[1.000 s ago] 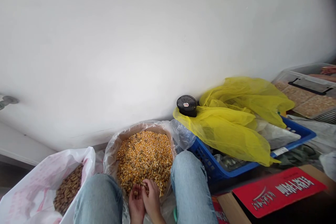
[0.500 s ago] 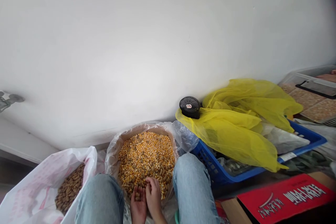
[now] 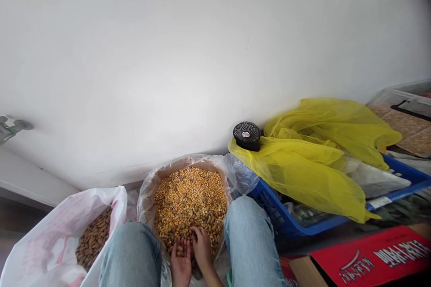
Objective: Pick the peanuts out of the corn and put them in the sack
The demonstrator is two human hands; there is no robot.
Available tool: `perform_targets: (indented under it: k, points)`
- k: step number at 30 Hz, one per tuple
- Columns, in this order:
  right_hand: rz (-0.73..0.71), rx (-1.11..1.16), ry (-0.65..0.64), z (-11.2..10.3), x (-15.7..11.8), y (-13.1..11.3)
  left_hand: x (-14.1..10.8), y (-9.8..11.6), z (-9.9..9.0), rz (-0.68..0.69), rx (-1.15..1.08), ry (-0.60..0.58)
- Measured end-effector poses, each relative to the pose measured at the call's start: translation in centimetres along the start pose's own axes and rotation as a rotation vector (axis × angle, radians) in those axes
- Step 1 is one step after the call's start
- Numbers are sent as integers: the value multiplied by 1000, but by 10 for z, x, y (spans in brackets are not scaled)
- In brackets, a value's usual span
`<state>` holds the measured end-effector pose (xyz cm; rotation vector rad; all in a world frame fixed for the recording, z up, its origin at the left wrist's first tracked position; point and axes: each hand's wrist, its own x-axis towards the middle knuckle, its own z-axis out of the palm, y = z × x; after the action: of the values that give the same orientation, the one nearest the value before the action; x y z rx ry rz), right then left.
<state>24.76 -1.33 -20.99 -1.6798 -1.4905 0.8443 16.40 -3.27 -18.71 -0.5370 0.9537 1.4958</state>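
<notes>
View: head, looking down over the lap.
Left hand (image 3: 181, 265): palm up and cupped, fingers together, a small heap of brown peanut pods (image 3: 180, 250) lying in the hollow. Grip narrow, holding pods from below.
Right hand (image 3: 202, 247): fingers (image 3: 198, 235) bunched and pointing down, just beside the left palm, over the pile. Grip narrow; whether anything sits between the fingertips cannot be told.
Pile: peanut pods scattered through yellow dried maize kernels (image 3: 190, 202), heaped in a plastic-lined sack (image 3: 188, 160) between the knees.
Handling: the deep cup seems right for small loose pods; fingertips suit picking them singly from the kernels.
Left side: white-and-pink plastic bag (image 3: 43, 251), holding a heap of brown pods (image 3: 93, 238).
Right side: black desk fan (image 3: 247, 136) on yellow mesh fabric (image 3: 303, 175), draped over a blue plastic crate (image 3: 269, 204); red-printed cardboard (image 3: 370, 255) on the floor beyond the right knee (image 3: 251, 242).
Far right: clear plastic bin (image 3: 400, 107), partly in frame.
</notes>
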Motion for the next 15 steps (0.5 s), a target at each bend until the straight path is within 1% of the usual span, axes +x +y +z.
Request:
perform_targets:
  k: [5,7,9,12,15]
  points:
    - [43,61,58,1,2,3,3,-1,-3,15,9,-2]
    - [78,138,79,1,4,-1,5,-1,-5,17,13,-9]
    - [105,216,80,-2,5,-11,5,-1,-4,12,14,-5]
    - [70,274,7,-11,0,-35,2,-1,-1,7,-2,19]
    - [-5,236,-112,-17,-13,-52,-2,0,3,-43,2,40]
